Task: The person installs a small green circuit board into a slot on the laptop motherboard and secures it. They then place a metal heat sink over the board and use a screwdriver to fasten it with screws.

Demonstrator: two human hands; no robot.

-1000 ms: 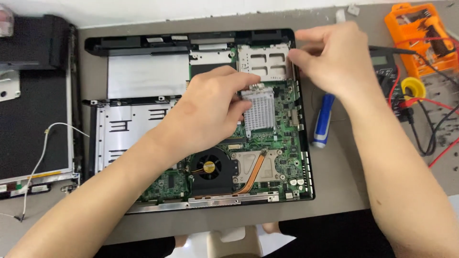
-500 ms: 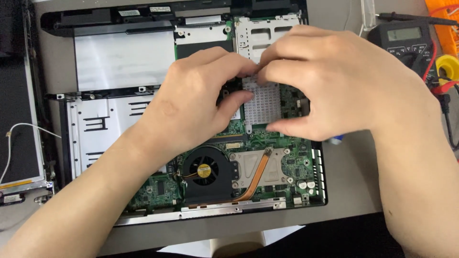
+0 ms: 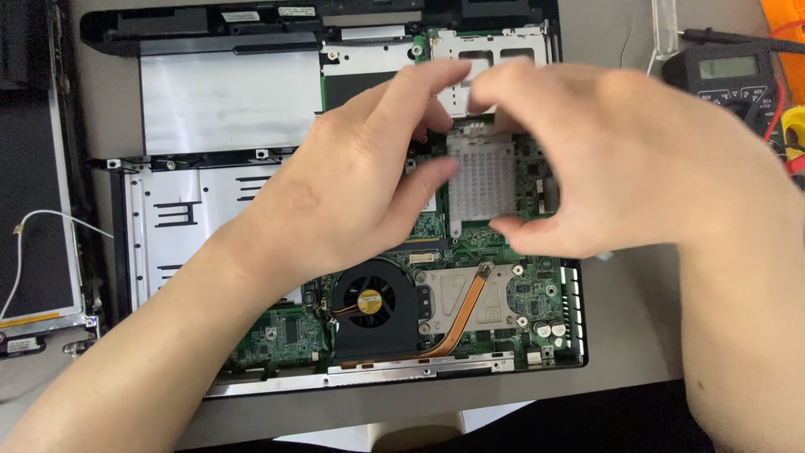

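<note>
Fingers (image 3: 436,180) of left hand (image 3: 352,193) and right hand (image 3: 620,168) pinch the perforated metal plate (image 3: 480,180) by opposite edges. Lift level, evenly; avoid flexing the circuit board (image 3: 537,285) beneath the plate.

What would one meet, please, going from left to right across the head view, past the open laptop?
Detached screen panel with white wire → bare silver metal plate → left hand → perforated silver heatsink → right hand → multimeter.

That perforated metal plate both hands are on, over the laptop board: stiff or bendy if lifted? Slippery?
The perforated metal plate looks like thin sheet metal, so probably light, and likely to flex if pried from one corner. Its punched holes and matte face should give the left hand and right hand fair grip. Edges sit close to components on the green board, so scraping seems a risk.
</note>
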